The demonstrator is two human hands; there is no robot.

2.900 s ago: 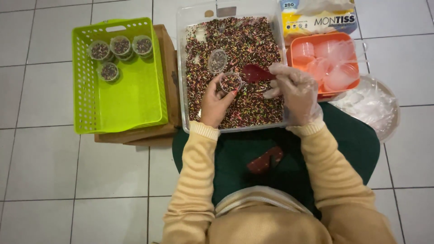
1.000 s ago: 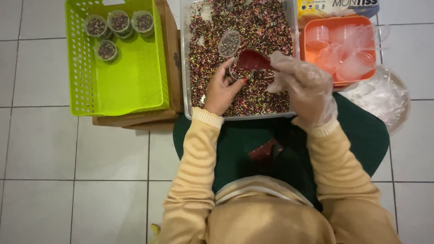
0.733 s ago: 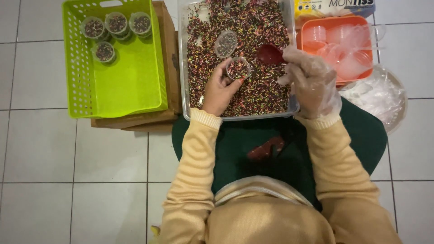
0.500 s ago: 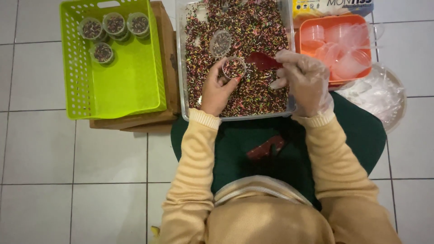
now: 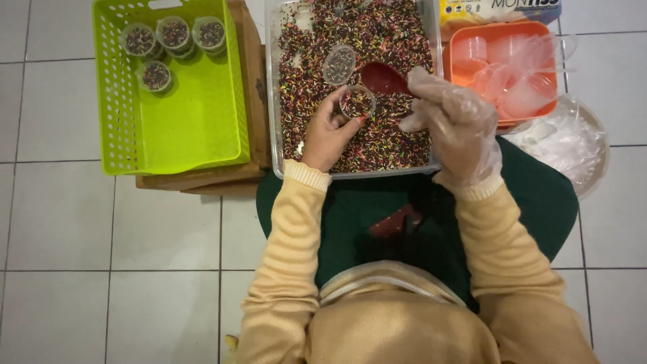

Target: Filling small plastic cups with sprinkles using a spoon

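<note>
Looking down from head cam: person seated w/ clear tub [image 5: 273, 101] of multicoloured sprinkles [image 5: 391, 135] in front. Left hand [image 5: 328, 131], bare, grips a small clear cup [image 5: 356, 103] full of sprinkles, held over the tub. Right hand [image 5: 455, 121], in a thin plastic glove, pinches the handle of a red spoon [image 5: 383, 77], its bowl just beside the cup's rim. Another small cup [image 5: 339, 64] rests on the sprinkles, just behind. Green basket [image 5: 195, 114] at left holds four filled cups [image 5: 174, 32] near its far end. Orange tray [image 5: 502, 71] of empty clear cups sits right of the tub.
</note>
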